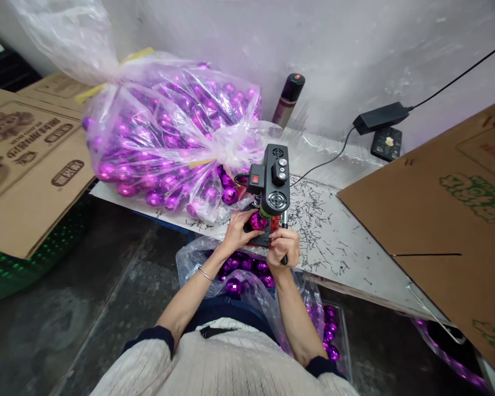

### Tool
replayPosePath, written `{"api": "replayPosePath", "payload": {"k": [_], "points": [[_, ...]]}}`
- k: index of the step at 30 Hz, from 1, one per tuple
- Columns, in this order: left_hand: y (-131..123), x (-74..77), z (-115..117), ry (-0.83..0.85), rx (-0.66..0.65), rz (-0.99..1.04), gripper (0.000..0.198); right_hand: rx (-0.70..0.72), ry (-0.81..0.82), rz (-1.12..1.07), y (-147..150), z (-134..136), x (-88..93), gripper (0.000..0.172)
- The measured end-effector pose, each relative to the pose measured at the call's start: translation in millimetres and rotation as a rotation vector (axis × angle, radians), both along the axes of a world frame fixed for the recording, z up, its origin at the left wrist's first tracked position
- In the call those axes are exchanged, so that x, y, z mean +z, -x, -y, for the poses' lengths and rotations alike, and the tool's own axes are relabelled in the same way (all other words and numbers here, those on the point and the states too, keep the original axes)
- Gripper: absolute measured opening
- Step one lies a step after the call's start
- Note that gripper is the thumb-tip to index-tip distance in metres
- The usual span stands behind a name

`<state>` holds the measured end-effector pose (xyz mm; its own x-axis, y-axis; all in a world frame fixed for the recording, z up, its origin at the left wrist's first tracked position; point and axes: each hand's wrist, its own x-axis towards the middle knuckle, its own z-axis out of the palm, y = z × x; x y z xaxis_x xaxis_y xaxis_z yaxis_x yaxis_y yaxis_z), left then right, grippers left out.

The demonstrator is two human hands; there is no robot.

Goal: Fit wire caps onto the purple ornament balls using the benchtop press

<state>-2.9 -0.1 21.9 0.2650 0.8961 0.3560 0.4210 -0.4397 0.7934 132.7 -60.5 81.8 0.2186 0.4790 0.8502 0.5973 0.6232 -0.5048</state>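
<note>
A small black bench press (275, 181) with a red switch and round vents stands near the table's front edge. Under its head sits a shiny magenta bauble (258, 221). My left hand (238, 231) has its thumb and fingers closed on the bauble's left side. With my right hand (284, 248) I grip the lever (285, 223) on the press's right side, fingers wrapped round its black handle. In my lap, below both hands, lies an open clear bag with several purple baubles (235, 286).
Large tied clear bags of purple baubles (157, 148) lie on the table's left. A spray can (289, 102) and a black power adapter (381, 117) are at the wall. Dark slivers (317, 225) litter the white tabletop. Cardboard boxes (449, 209) flank both sides.
</note>
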Motion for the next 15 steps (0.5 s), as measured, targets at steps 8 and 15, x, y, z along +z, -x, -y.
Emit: {"api": "replayPosePath", "payload": {"k": [8, 15], "points": [[-2, -2.4, 1, 0.018, 0.008, 0.000, 0.065, -0.013, -0.087, 0.128, -5, -6, -3.7, 0.028], [-2, -1.8, 0, -0.008, 0.028, 0.030, 0.067, -0.080, 0.014, -0.003, 4, -3, 54.6, 0.034]]}}
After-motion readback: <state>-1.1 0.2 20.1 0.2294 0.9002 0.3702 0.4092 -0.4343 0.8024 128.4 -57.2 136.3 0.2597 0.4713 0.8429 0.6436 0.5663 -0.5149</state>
